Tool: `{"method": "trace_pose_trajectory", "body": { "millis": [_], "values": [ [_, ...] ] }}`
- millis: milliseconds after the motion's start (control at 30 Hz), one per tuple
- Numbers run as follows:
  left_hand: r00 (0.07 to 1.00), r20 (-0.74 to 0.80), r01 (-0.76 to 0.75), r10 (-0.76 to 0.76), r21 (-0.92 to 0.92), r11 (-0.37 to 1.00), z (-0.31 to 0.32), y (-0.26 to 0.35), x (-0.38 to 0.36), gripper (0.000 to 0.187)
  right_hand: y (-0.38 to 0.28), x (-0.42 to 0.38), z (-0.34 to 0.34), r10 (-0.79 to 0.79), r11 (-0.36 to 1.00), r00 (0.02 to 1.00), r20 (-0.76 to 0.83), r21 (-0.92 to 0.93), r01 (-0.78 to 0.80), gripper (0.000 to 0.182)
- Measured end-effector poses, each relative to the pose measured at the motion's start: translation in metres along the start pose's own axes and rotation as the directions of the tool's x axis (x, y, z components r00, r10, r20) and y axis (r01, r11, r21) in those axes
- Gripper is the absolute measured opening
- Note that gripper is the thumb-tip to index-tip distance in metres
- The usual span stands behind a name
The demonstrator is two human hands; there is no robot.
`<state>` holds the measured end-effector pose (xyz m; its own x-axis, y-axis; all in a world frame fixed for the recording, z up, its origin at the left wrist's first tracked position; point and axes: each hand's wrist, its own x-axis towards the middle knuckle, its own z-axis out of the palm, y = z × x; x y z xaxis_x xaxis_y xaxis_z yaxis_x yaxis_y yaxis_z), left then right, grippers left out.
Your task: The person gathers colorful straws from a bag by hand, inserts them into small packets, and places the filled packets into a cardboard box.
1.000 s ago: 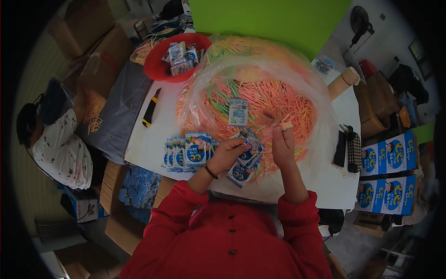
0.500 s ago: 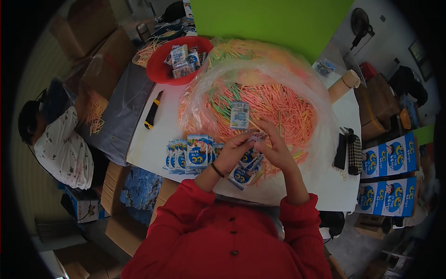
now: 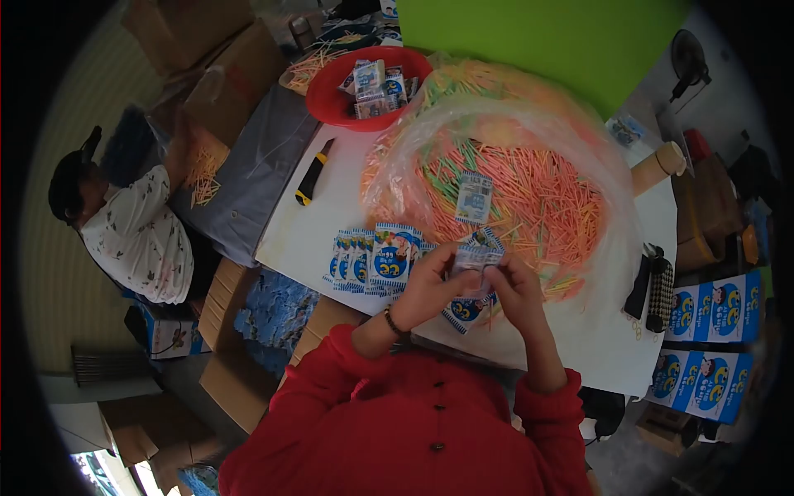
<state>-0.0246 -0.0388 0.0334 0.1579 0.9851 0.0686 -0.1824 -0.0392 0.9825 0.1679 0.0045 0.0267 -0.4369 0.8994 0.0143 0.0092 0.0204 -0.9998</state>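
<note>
Between both hands, a small printed plastic packet (image 3: 475, 259) is held up with its pale printed side toward me. My left hand (image 3: 432, 288) grips its left side, thumb across the front. On the other side, my right hand (image 3: 519, 289) pinches the right edge. Partly hidden beneath the hands lie more blue-and-white packets (image 3: 465, 312). Just beyond, a single packet (image 3: 474, 198) rests on the heap of pink, green and orange thin sticks (image 3: 538, 194) in a clear plastic bag (image 3: 616, 240). A row of overlapping packets (image 3: 395, 255) lies left of my left hand.
A red bowl (image 3: 331, 112) holds several packets. A yellow-and-black utility knife (image 3: 313, 174) lies on the white table (image 3: 277, 236). At the left, another person (image 3: 136, 231) reaches toward loose sticks. Printed boxes (image 3: 707, 384) stand at right; an open carton (image 3: 223, 302) sits lower left.
The view has shifted, so the table appears farther right. My hands have turned the packet, which was crumpled between the fingers, so its flat face now shows.
</note>
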Motion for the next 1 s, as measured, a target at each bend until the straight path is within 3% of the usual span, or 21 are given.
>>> {"method": "trace_pose_trajectory", "body": {
  "millis": [67, 100, 133, 167, 200, 233, 267, 300, 400, 467, 500, 533, 567, 700, 767, 800, 833, 900, 933, 967, 1000],
  "values": [
    [0.969, -0.247, 0.012, 0.012, 0.095, 0.995, -0.013, 0.009, -0.016, 0.051, -0.024, -0.003, 0.019, 0.023, 0.998, 0.998, -0.053, 0.055, -0.020, 0.014],
    [0.971, -0.241, 0.015, 0.007, 0.090, 0.996, -0.025, 0.012, -0.022, 0.051, -0.032, -0.003, 0.023, 0.040, 0.993, 0.994, -0.102, 0.113, -0.029, 0.014],
    [0.936, -0.336, 0.050, 0.102, 0.417, 0.908, -0.039, 0.017, -0.029, 0.055, -0.030, 0.000, 0.017, 0.042, 0.993, 0.993, -0.110, 0.110, -0.030, 0.014],
    [0.894, -0.387, 0.117, 0.227, 0.691, 0.714, -0.049, 0.021, -0.033, 0.059, -0.024, 0.006, 0.008, 0.019, 0.999, 0.986, -0.167, -0.032, -0.025, 0.014],
    [0.897, -0.378, 0.109, 0.229, 0.691, 0.715, -0.055, 0.026, -0.036, 0.059, -0.018, 0.013, 0.000, -0.012, 0.984, 0.975, -0.221, -0.174, -0.027, 0.014],
    [0.870, -0.343, 0.188, 0.353, 0.894, 0.406, -0.057, 0.033, -0.035, 0.060, -0.013, 0.020, -0.008, -0.022, 0.983, 0.972, -0.235, -0.183, -0.021, 0.014],
    [0.847, -0.263, 0.270, 0.462, 0.961, 0.051, -0.054, 0.038, -0.030, 0.062, -0.009, 0.027, -0.018, -0.086, 0.943, 0.961, -0.261, -0.333, -0.006, 0.014],
    [0.848, -0.246, 0.245, 0.470, 0.967, 0.065, -0.048, 0.042, -0.021, 0.062, -0.004, 0.034, -0.030, -0.150, 0.879, 0.948, -0.282, -0.477, -0.003, 0.015],
    [0.868, -0.139, 0.107, 0.478, 0.990, 0.093, -0.030, 0.044, 0.007, 0.053, 0.016, 0.066, -0.062, -0.299, 0.754, 0.895, -0.331, -0.657, 0.009, 0.015],
    [0.929, -0.141, 0.060, 0.342, 0.969, 0.239, -0.022, 0.032, 0.052, 0.040, 0.017, 0.086, -0.083, -0.390, 0.683, 0.858, -0.334, -0.730, 0.027, 0.015],
    [0.924, -0.138, 0.051, 0.356, 0.969, 0.243, -0.024, 0.023, 0.071, 0.040, 0.016, 0.095, -0.093, -0.473, 0.616, 0.819, -0.327, -0.787, 0.042, 0.016],
    [0.931, -0.145, 0.111, 0.334, 0.987, 0.118, -0.027, 0.011, 0.092, 0.040, 0.017, 0.103, -0.104, -0.488, 0.606, 0.811, -0.323, -0.794, 0.049, 0.016],
    [0.935, -0.158, 0.170, 0.317, 0.985, -0.008, -0.029, -0.001, 0.108, 0.041, 0.017, 0.112, -0.118, -0.474, 0.579, 0.816, -0.332, -0.815, 0.005, 0.017],
    [0.839, -0.148, 0.163, 0.523, 0.986, 0.018, -0.037, -0.034, 0.137, 0.041, 0.022, 0.161, -0.150, -0.416, 0.520, 0.850, -0.323, -0.851, -0.069, 0.022],
    [0.905, -0.242, 0.215, 0.350, 0.970, 0.113, -0.036, -0.034, 0.138, 0.039, 0.010, 0.179, -0.145, -0.364, 0.492, 0.874, -0.321, -0.863, -0.113, 0.028],
    [0.903, -0.232, 0.207, 0.363, 0.973, 0.106, -0.040, -0.033, 0.138, 0.039, 0.007, 0.187, -0.140, -0.290, 0.463, 0.902, -0.319, -0.872, -0.160, 0.035],
    [0.919, -0.207, 0.154, 0.336, 0.972, 0.178, -0.044, -0.032, 0.137, 0.036, 0.012, 0.192, -0.139, -0.302, 0.466, 0.897, -0.322, -0.871, -0.156, 0.035],
    [0.932, -0.176, 0.100, 0.316, 0.965, 0.242, -0.048, -0.026, 0.137, 0.033, 0.029, 0.202, -0.136, -0.628, 0.175, 0.769, -0.123, -0.984, -0.014, 0.049],
    [0.946, -0.251, 0.119, 0.204, 0.856, 0.502, -0.049, -0.018, 0.132, 0.028, 0.039, 0.210, -0.141, -0.629, 0.183, 0.767, -0.128, -0.983, -0.014, 0.049],
    [0.953, -0.294, 0.156, 0.068, 0.676, 0.720, -0.049, -0.013, 0.126, 0.024, 0.048, 0.216, -0.148, -0.527, 0.280, 0.839, -0.134, -0.960, 0.023, 0.053],
    [0.953, -0.296, 0.165, 0.060, 0.677, 0.717, -0.049, -0.015, 0.120, 0.024, 0.056, 0.218, -0.152, -0.416, 0.377, 0.901, -0.124, -0.925, 0.047, 0.057]
  ]
}}
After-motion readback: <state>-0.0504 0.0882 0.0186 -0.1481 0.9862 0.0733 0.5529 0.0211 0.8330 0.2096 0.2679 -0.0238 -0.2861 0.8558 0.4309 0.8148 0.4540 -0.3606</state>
